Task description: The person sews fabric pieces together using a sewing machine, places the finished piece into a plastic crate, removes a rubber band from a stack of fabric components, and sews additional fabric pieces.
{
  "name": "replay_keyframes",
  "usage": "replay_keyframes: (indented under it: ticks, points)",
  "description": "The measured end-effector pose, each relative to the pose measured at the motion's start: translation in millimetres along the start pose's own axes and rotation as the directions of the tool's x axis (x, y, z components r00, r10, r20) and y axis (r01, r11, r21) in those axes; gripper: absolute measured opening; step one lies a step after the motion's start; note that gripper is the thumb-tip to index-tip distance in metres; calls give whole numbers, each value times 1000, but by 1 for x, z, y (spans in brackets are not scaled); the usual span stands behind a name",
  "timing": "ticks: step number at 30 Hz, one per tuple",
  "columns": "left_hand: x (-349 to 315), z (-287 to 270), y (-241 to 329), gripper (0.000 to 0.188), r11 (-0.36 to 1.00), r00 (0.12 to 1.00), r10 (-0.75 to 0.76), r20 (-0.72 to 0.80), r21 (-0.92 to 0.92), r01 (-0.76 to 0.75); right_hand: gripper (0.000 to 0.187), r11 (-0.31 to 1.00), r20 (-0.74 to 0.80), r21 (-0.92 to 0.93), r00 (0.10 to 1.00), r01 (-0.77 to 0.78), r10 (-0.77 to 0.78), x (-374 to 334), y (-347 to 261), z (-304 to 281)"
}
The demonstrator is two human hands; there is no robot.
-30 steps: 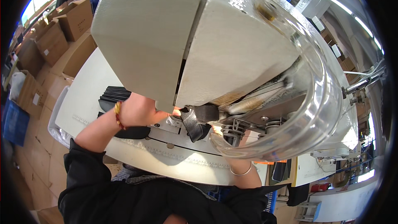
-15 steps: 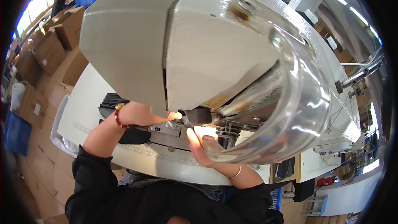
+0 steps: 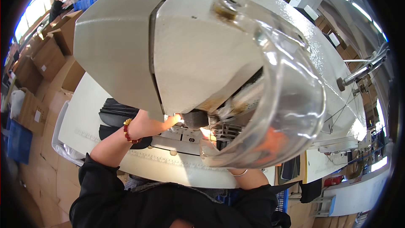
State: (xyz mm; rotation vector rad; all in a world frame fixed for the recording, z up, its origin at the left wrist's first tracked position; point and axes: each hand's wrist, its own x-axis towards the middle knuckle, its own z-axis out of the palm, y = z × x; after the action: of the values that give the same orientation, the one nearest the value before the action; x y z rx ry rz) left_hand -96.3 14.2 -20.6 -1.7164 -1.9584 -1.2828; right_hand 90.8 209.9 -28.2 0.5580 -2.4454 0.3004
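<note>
My left hand (image 3: pixel 152 123) reaches in under the sewing machine's head (image 3: pixel 202 55). Its one plainly visible digit points right, its lit tip at the edge of a dark, curved piece (image 3: pixel 196 119). I cannot tell whether that piece is cloth or a machine part. The other left fingers are hidden, and the hand looks closed. My right hand (image 3: pixel 271 143) shows only as an orange smear through the clear plastic guard (image 3: pixel 297 114), so its fingers cannot be read. Below the guard the right wrist (image 3: pixel 247 178) comes out, wearing a thin bangle.
A stack of black pieces (image 3: pixel 116 112) lies left of my left hand on the white table (image 3: pixel 90 95). Beneath the machine is a metal plate (image 3: pixel 185 135). Cardboard boxes (image 3: pixel 49 59) stand on the floor at left. A metal rod (image 3: pixel 358 76) sticks out at right.
My right hand has shifted right, from beside the lit needle area to behind the clear guard. The left hand stays by the dark piece. The whole view has shifted slightly.
</note>
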Motion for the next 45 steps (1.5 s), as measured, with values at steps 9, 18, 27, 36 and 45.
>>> replay_keyframes:
  ticks: [9, 18, 27, 36, 45]
  points:
    - [-9, 8, -16, 25, 994, 988, -101, 112, -35, 106, 12, 973, -111, -229, 993, 13, -40, -8, 1, 13]
    - [4, -9, -107, 31, 884, 963, -251, 102, 429, 185, 10, 863, -251, -501, 965, -60, -79, -7, -20, 14]
    - [-78, -169, -287, 37, 468, 811, -579, 85, 849, 246, 30, 985, -410, 162, 905, -51, 114, -35, -76, -37]
    - [-56, -178, -351, 43, 711, 690, -637, 344, 607, 354, 13, 320, -606, 209, 135, -924, 784, -275, -142, -29]
    - [-51, -125, -193, 35, 727, 907, -393, 154, 655, 204, 64, -215, -152, 532, -342, -819, 927, -558, -195, -93]
